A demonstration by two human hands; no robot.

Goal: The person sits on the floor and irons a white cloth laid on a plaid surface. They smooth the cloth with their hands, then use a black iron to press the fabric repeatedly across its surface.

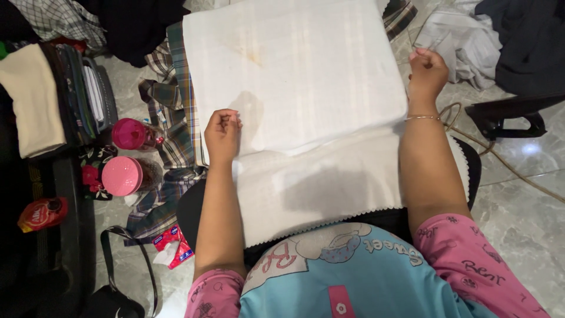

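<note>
The left hand (222, 134) is curled shut, its fingers pinching the left edge of a white cloth (300, 88). The right hand (428, 72) is likewise closed into a loose fist, gripping the cloth's right edge further up; a thin bangle (421, 118) circles that wrist. Between the 2 hands the cloth is stretched flat, folded over so that an upper layer lies on a lower one, whose scalloped hem (329, 221) runs across the person's lap. A faint yellowish stain (254, 56) marks the upper layer, and a grey shadow falls beside the left hand.

The cloth rests on a dark padded board, whose edge (474, 168) shows at the right, and partly over a plaid fabric (176, 100) spread beneath its left side. The person wears a light blue top with pink printed sleeves (471, 262).

Just left of the plaid fabric stand 2 bottles with pink lids (122, 175), one behind the other. Beyond them sits a stack of folded clothes (88, 94), with a cream piece (32, 97) at the far left. A red packet (41, 213) lies on a dark surface below, and a small red wrapper (172, 244) lies on the marble floor (518, 218) near a black bag strap (109, 253). To the right a black iron (506, 115) stands on the floor, its cord (506, 165) trailing, with white and dark garments (465, 44) heaped behind it.
</note>
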